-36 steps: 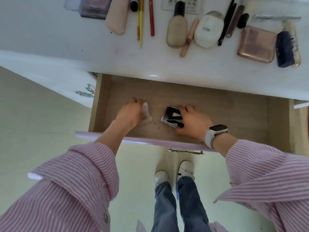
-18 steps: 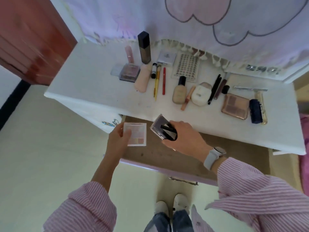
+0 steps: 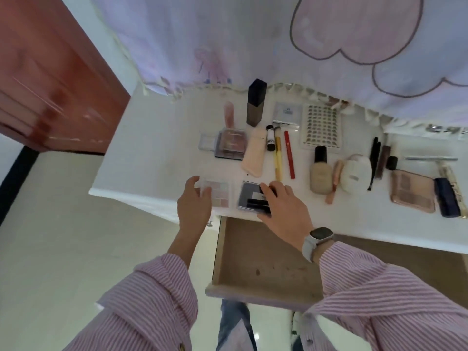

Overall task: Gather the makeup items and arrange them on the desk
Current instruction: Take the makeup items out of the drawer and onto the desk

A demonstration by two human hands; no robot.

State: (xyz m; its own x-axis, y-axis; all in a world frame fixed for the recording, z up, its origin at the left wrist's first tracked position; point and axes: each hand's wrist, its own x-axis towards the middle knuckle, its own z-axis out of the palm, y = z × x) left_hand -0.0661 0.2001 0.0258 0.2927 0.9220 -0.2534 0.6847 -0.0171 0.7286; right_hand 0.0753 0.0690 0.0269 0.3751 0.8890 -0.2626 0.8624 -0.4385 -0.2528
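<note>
A clear palette of pink shades [image 3: 220, 193] lies near the front edge of the white desk [image 3: 152, 160]. My left hand [image 3: 193, 202] pinches its left edge between thumb and fingers. Just to the right lies a dark grey compact [image 3: 247, 195] with black sticks [image 3: 258, 202] on top. My right hand [image 3: 282, 207] grips the compact's right side and the sticks, covering part of them. Both items sit flat on the desk, a small gap apart.
Below my hands the wooden drawer [image 3: 253, 264] stands open. Further back are a pink-brown palette [image 3: 230, 144], a tall dark bottle [image 3: 255, 105], red pencil [image 3: 288, 155], foundation bottle [image 3: 320, 171], white compact [image 3: 354, 173], rose-gold palette [image 3: 412, 193] and navy brush [image 3: 447, 196].
Both hands lifted the pink palette and the dark compact with sticks out of the drawer and carried them up onto the desk's front edge. The view tilted up.
</note>
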